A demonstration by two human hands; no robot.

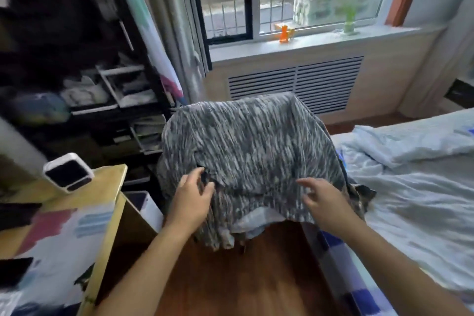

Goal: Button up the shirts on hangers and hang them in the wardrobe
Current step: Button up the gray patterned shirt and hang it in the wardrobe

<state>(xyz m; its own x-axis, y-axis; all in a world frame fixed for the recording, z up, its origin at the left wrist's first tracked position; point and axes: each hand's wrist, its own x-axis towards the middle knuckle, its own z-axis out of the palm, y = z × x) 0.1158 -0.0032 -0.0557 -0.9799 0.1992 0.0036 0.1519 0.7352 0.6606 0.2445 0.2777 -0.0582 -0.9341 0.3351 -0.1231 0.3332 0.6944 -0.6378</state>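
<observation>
Both bare forearms reach forward from the bottom of the view, converging slightly. The left hand (pixel 191 201) is palm down, thumb and forefinger drawn together in a pinching grip on a fold of the shirt (pixel 246 146). The right hand (pixel 324 202) is palm down too, its fingers spread and loosely bent, tips pointing left, touching or just above the cloth.

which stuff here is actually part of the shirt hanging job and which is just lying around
Part of the job:
grey and white streaked shirt
dark open wardrobe
left hand, pinching the shirt fabric
right hand, fingers spread over the shirt

Just lying about:
white cube-shaped device
orange toy figure
crumpled pale blue bedding
</observation>
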